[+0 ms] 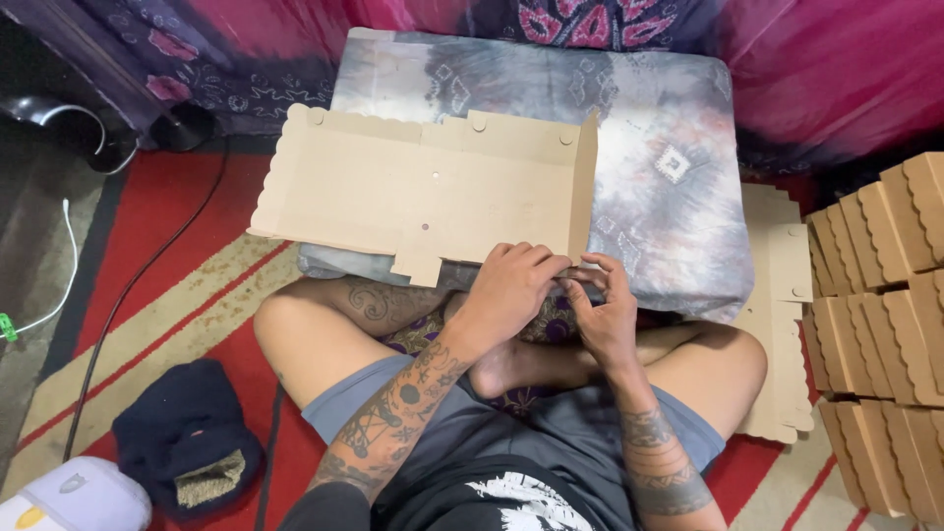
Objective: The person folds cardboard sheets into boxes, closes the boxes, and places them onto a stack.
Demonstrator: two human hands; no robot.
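A flat brown cardboard box blank (423, 187) with scalloped edges lies on a grey tie-dye cushion (649, 147) in front of my crossed legs. Its right side flap is folded upright. My left hand (511, 285) grips the near edge of the cardboard at its right corner, fingers curled over it. Just beside it, my right hand (602, 310) pinches the same near corner with thumb and fingers.
Stacks of folded cardboard boxes (880, 324) stand at the right, with flat cardboard blanks (782, 295) on the floor beside the cushion. A dark cap (187, 433) lies on the red striped rug at lower left. Cables (138, 285) run along the left.
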